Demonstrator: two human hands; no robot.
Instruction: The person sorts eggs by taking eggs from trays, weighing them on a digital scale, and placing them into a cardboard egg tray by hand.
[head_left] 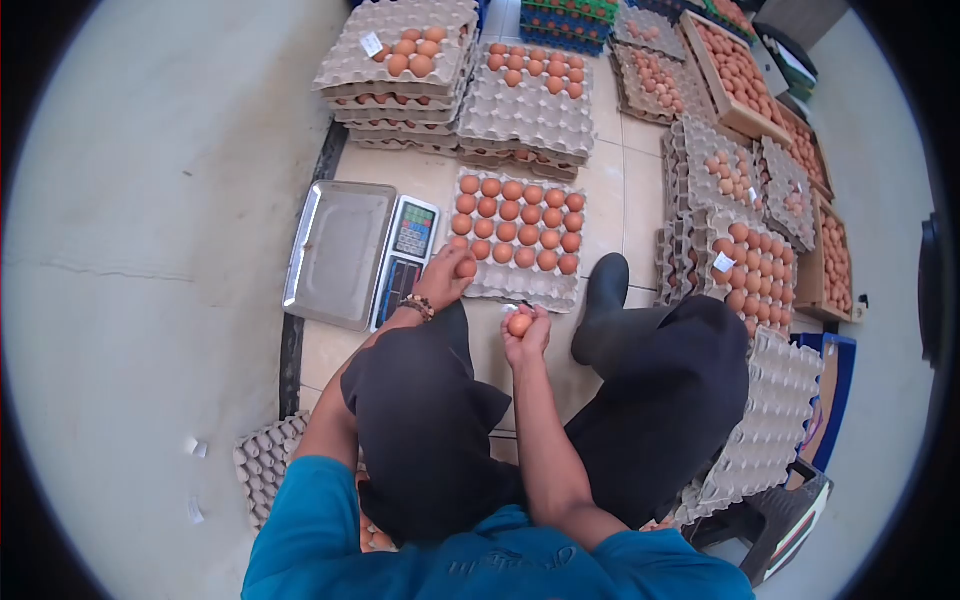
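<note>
My left hand [440, 280], with a beaded bracelet at its wrist, is closed on a brown egg [465, 268] at the near left corner of a grey egg tray [530, 290]. Rows of brown eggs [528, 233] fill most of this tray, while cups along its near edge show bare. Between my knees, my right hand [530, 343] is turned up with its fingers curled around another brown egg [519, 324]. Something small and pale shows at those fingertips, too small to make out. A digital scale [413, 240] with a steel pan [345, 255] lies left of the tray.
Stacked egg trays [395, 115] stand at the back left, with another part-filled stack [525, 120] beside them. More trays [765, 270] and wooden crates of eggs [740, 80] line the right. My boot [605, 300] is right of the tray. An egg tray [270, 460] lies behind my left arm.
</note>
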